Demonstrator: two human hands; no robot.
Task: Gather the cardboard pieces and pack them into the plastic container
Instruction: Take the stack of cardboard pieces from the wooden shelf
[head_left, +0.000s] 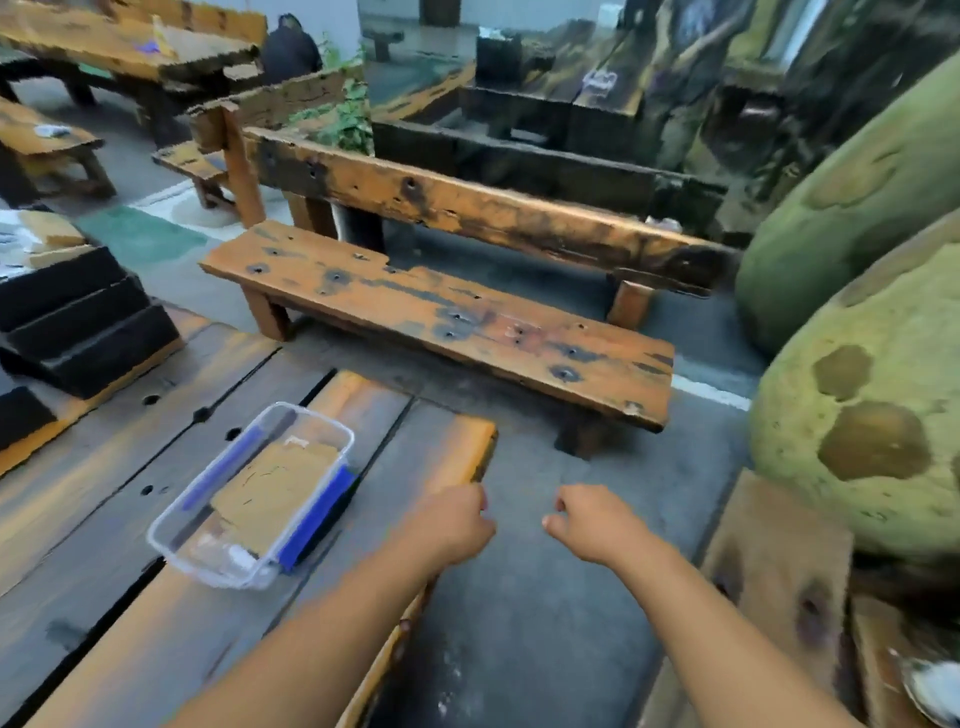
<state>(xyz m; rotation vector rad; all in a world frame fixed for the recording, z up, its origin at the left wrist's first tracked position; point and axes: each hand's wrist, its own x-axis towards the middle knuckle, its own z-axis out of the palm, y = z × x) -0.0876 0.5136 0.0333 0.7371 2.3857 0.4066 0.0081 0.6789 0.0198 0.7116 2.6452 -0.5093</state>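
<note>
Clear plastic container w/ blue side clips, resting lidless on plank tabletop, lower left. Inside: flat brown cardboard pieces, stacked, filling most of the base; small pale bits at the near end, too blurred to identify. Left hand loosely curled at tabletop's right edge, just right of container, not touching it, holding nothing. Right hand also curled and bare, near the left, hovering over grey floor. Long scuffed wooden bench beyond both hands, across the floor gap. Dark stepped block on tabletop's far left. Big green boulders crowding right side. Bare planks around container; open floor strip btwn tabletop edge and bench.
</note>
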